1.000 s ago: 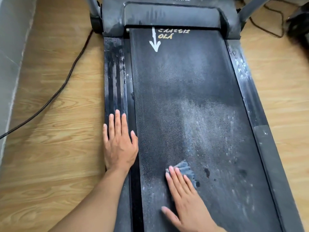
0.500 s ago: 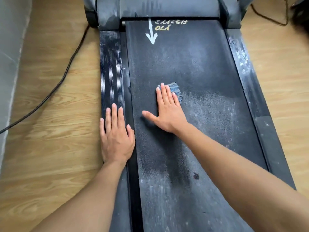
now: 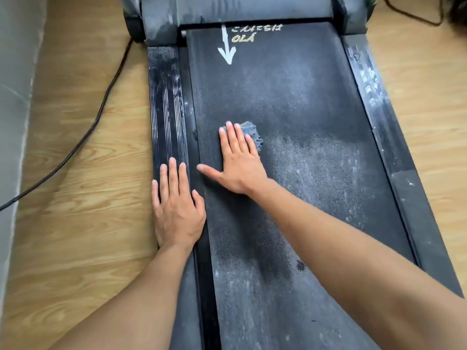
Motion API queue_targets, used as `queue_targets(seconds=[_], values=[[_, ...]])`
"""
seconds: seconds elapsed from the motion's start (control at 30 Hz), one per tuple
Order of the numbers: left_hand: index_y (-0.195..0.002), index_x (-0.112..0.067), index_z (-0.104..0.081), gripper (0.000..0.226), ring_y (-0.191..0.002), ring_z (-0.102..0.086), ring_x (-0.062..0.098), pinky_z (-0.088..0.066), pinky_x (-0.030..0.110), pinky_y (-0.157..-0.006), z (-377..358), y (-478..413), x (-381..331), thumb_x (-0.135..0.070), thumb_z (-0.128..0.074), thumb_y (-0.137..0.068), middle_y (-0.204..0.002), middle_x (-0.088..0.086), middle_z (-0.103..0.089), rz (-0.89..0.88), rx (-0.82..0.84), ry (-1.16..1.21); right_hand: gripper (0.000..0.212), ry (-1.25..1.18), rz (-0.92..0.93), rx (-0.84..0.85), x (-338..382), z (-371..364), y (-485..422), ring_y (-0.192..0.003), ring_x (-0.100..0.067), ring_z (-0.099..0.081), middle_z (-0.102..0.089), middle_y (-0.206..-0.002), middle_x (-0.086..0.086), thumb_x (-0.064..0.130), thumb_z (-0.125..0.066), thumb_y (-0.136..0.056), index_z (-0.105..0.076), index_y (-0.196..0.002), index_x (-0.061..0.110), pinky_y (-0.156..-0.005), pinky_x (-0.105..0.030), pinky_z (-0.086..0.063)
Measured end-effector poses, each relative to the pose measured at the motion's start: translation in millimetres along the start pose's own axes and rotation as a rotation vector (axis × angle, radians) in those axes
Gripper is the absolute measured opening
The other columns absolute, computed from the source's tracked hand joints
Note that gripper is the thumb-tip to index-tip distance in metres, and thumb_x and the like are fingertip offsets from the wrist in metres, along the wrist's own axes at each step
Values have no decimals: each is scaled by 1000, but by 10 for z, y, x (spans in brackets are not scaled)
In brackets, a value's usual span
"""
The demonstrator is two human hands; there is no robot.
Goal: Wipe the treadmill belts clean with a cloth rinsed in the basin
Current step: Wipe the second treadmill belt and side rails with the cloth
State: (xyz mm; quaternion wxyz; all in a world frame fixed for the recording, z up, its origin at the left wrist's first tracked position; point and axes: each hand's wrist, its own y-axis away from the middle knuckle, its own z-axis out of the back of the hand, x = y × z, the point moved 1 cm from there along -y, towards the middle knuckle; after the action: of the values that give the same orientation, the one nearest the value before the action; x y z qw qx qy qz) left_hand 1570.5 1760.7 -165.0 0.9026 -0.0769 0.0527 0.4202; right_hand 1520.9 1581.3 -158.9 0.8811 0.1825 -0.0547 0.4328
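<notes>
Head view shows the right hand (image 3: 238,161) flat on a small blue cloth (image 3: 252,133), fingers spread and pressing down, not curled around it. A second ago this hand was low on the belt (image 3: 290,102), close to the person; half a second ago it had pushed up the belt, and now it sits at about that spot. So one stroke has gone up. The belt looks darker under and behind the arm, but dusty gray just to the right of the hand, so more wiping is likely needed. The left hand (image 3: 177,208) rests flat and open on the side rail (image 3: 165,102), holding nothing, as before. The belt runs long, away from the person. A white arrow (image 3: 227,50) ahead of the right hand points back toward them.
</notes>
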Motion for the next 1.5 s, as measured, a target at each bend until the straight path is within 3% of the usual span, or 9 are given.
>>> queue_targets(seconds=[0.13, 0.3, 0.43, 0.6, 0.7, 0.8, 1.1, 1.33, 1.5], values=[[-164, -13, -29, 69, -162, -14, 22, -15, 48, -131, 2, 3, -5, -30, -41, -98, -175, 3, -16, -4, -22, 22, 112, -7, 28, -12, -46, 57, -86, -159, -19, 18, 14, -174, -5, 89, -26, -90, 4, -166, 12, -130, -46, 2], [-163, -13, -30, 69, -162, -15, 22, -16, 49, -130, 14, 8, -4, -29, -41, -97, -175, 3, -17, 5, -22, 42, 101, 35, 70, 41, -390, -292, 1565, -158, -19, 22, 20, -173, -5, 79, -30, -98, 7, -166, 14, -130, -45, -2], [-163, -13, -31, 69, -162, -16, 23, -15, 49, -131, 8, 7, 6, -29, -40, -97, -175, 4, -19, 5, -19, 53, 95, 70, 4, 92, -619, -486, 2496, -161, -22, 12, 16, -174, -4, 75, -30, -102, 2, -167, 13, -126, -47, -9], [-163, -14, -30, 69, -162, -15, 22, -13, 47, -131, -14, 14, 1, -29, -40, -96, -175, 3, -18, 9, -27, 41, 111, 31, -74, -13, -613, -191, 1091, -159, -21, 21, 18, -173, -7, 89, -22, -91, 6, -166, 12, -130, -44, 6], [-163, -15, -29, 70, -162, -15, 21, -13, 47, -131, -4, 11, 2, -30, -40, -96, -175, 2, -18, 2, -24, 34, 117, -7, -133, -21, -644, 176, 106, -159, -21, 18, 14, -174, -8, 93, -22, -87, 4, -166, 11, -130, -46, 6], [-163, -15, -30, 70, -162, -15, 21, -14, 47, -131, 27, -3, -22, -30, -40, -96, -175, 2, -18, 7, -25, 32, 115, -45, -121, -7, -684, 270, -77, -159, -21, 18, 15, -174, -7, 91, -24, -88, 4, -166, 11, -130, -47, 4], [-163, -13, -32, 69, -162, -16, 23, -15, 49, -130, 30, 17, -7, -29, -39, -96, -175, 4, -18, 13, 0, 56, 92, -13, -24, 145, -677, -427, 2539, -159, -18, 22, 24, -172, -3, 68, -32, -103, 11, -165, 15, -128, -43, -2], [-163, -13, -31, 69, -162, -15, 22, -13, 47, -131, 3, 14, -1, -28, -42, -97, -175, 4, -18, 16, -20, 55, 104, 51, -137, -65, -579, -255, 1130, -160, -22, 15, 9, -174, -11, 82, -23, -96, -1, -166, 8, -131, -43, 0], [-163, -13, -30, 70, -162, -14, 22, -13, 47, -131, 18, -8, -7, -29, -42, -96, -175, 4, -17, 8, -16, 39, 115, -41, -200, -56, -655, 278, -215, -161, -23, 13, 10, -174, -12, 90, -24, -89, 2, -166, 8, -130, -46, 1]])
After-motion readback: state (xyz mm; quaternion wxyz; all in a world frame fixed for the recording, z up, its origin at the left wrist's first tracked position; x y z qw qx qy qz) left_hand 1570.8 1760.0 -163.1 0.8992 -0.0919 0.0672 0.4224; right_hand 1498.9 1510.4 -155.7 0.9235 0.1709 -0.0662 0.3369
